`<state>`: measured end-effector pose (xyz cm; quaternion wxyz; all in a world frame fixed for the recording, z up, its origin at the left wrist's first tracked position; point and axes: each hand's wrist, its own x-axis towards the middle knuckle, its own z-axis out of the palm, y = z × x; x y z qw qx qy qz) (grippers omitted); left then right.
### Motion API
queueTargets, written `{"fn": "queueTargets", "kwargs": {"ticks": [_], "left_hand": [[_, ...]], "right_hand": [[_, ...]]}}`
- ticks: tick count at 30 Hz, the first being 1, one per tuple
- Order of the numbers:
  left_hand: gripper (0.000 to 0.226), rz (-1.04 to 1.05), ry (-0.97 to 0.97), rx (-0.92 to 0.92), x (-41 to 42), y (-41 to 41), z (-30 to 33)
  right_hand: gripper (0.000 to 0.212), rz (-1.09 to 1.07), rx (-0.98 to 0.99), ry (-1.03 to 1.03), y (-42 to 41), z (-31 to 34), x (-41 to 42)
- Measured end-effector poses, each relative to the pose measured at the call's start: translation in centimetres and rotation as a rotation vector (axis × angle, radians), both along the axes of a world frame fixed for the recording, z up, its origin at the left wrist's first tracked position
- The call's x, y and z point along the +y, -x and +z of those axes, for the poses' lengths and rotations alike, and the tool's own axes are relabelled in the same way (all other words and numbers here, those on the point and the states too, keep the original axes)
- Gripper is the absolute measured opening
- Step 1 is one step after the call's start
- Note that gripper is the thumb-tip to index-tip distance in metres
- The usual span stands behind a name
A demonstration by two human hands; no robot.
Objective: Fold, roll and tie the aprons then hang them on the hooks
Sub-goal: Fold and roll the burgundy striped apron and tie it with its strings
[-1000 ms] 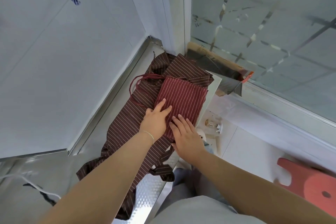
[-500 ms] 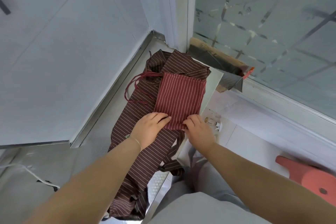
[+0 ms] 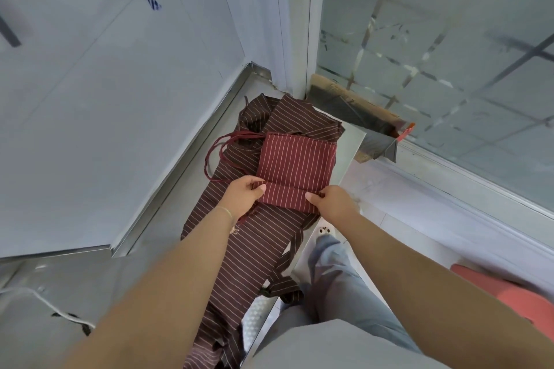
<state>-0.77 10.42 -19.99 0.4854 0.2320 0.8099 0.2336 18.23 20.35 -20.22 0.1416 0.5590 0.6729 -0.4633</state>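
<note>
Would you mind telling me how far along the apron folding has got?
Done: the red apron is folded into a flat rectangle. In hand: the left hand and right hand pinch its near edge, turned over as a first roll. Left: rolling, tying with the red straps, hanging, then the brown apron beneath.

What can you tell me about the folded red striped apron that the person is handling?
The red apron is cloth with thin pale stripes, folded into a flat, roughly square packet. Its near edge is turned up into the start of a roll. The left hand grips the roll's left end and the right hand its right end. It lies on a dark brown striped apron spread over a metal counter. Thin red ties loop out to its left.
</note>
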Motion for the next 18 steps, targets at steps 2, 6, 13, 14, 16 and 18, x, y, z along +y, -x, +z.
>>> {"fn": "queueTargets", "kwargs": {"ticks": [2,6,13,14,16,18], "left_hand": [[0.014,0.208,0.027,-0.12,0.6,-0.4,0.2],[0.01,0.221,0.079,0.018,1.9,-1.0,-0.1],[0.008,-0.084,0.142,0.308,3.8,-1.7,1.1],[0.014,-0.244,0.106,0.556,3.3,-2.5,0.9],[0.025,-0.528,-0.117,0.964,1.7,-4.2,0.3],[0.026,-0.703,-0.356,1.025,0.3,-3.9,-0.5]], "right_hand": [[0.035,0.03,-0.084,-0.09,0.1,0.1,0.0],[0.014,0.223,0.032,-0.777,0.8,-0.5,-1.7],[0.057,0.696,0.291,-0.895,-0.5,-3.5,-3.3],[0.057,0.717,0.312,-0.897,-0.5,-3.6,-2.7],[0.05,0.753,0.346,-0.878,-0.1,-3.5,-1.7],[0.041,0.725,0.404,-0.834,0.1,-3.2,-1.0]]}}
